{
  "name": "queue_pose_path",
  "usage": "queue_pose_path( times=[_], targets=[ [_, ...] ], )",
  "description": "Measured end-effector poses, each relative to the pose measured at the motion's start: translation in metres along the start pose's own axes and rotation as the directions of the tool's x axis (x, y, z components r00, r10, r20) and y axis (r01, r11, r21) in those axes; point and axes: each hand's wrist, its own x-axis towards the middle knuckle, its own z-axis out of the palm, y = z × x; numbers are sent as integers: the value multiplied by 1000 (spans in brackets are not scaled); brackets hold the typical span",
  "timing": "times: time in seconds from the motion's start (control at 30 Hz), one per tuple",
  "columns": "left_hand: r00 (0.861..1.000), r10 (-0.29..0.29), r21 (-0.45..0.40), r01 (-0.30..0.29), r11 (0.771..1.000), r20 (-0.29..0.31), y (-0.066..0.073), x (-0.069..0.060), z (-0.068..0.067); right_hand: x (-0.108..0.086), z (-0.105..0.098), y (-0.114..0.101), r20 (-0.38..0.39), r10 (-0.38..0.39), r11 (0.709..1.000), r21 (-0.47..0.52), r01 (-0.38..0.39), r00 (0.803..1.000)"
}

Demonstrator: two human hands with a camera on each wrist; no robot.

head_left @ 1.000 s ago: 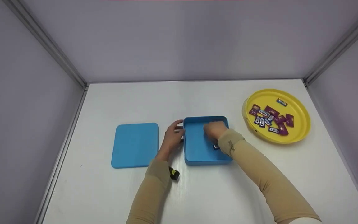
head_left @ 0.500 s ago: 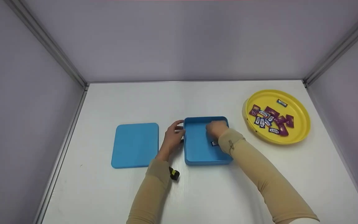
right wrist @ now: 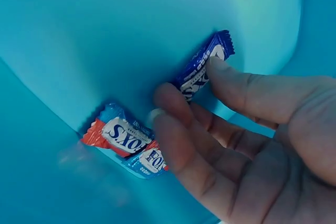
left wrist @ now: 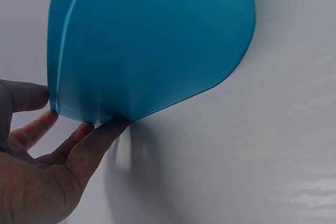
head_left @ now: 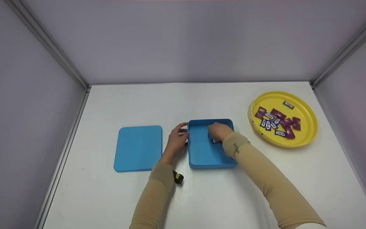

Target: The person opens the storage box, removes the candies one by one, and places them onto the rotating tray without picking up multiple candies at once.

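A blue rectangular box [head_left: 199, 166] stands at the middle of the table. Against its left wall, from outside, rest the extended fingertips and thumb of my left hand [head_left: 176, 141]; the left wrist view shows them touching the box wall [left wrist: 142, 40]. My right hand [head_left: 220, 131] is down inside the box. In the right wrist view it pinches a dark blue wrapped candy [right wrist: 200, 67] between thumb and fingers, low over the box floor. Two red-and-blue candies, one candy [right wrist: 122, 134] and another candy [right wrist: 152, 160], lie by the box wall near the fingertips.
To the left a flat blue lid [head_left: 138, 148] lies on the white table [head_left: 199, 197]. A yellow round tray [head_left: 310, 133] with several purple and blue candies stands at the right. Grey walls [head_left: 183, 41] enclose the table's back and sides.
Inside the box, the dark candy has shifted away from me and slightly left, while my right hand moved a little right, then back left. My left hand stays still.
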Motion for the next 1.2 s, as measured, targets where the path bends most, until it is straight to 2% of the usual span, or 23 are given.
queue_pose_path(
  times=[0.23,0.53,0.83,1.07,1.2],
  targets=[
    [1000,3,10,-3,1000,-1,0,1,0,-1,-1,1,25,31,997,72,-33,999],
    [1000,4,-15,-4,1000,10,-1,2,-1,1,-1,2,22,9,1000,17,-10,1000],
    [1000,-3,-14,3,1000,12,0,2,-1,3,0,5,66,22,997,77,-27,998],
    [1000,-8,-21,8,1000,13,1,0,-2,2,-5,11,82,-31,994,103,22,996],
    [1000,-13,-23,13,1000,14,0,0,-2,-3,-10,14,88,-48,987,157,33,995]
  ],
)
